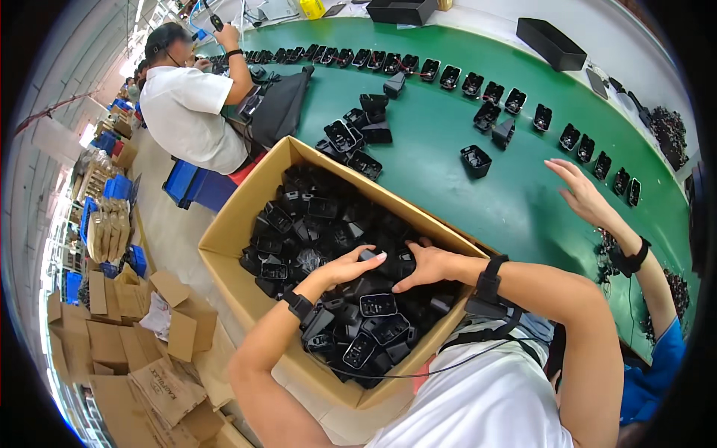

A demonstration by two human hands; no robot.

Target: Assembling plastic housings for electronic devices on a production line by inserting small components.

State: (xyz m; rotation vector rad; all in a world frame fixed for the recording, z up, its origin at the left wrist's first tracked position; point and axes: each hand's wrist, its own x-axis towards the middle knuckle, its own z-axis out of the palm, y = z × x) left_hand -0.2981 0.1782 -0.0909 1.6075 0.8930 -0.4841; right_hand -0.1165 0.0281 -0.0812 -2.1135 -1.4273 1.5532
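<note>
A large open cardboard box (220,243) in front of me is filled with black plastic housings (378,305). Both my hands reach down into it, close together. My left hand (349,267) has its thumb and fingers closed on a dark housing, mostly hidden under the hand. Just to its right, my right hand (433,266) grips another black housing (403,265) between thumb and fingers. More housings lie loosely piled below and around both hands, some with their hollow side up.
The green table (418,119) beyond the box carries a long curved row of housings and a small heap (351,134). A co-worker's hand (582,194) reaches over it at right. Another person (190,104) works at far left. Flattened cartons (142,343) litter the lower left.
</note>
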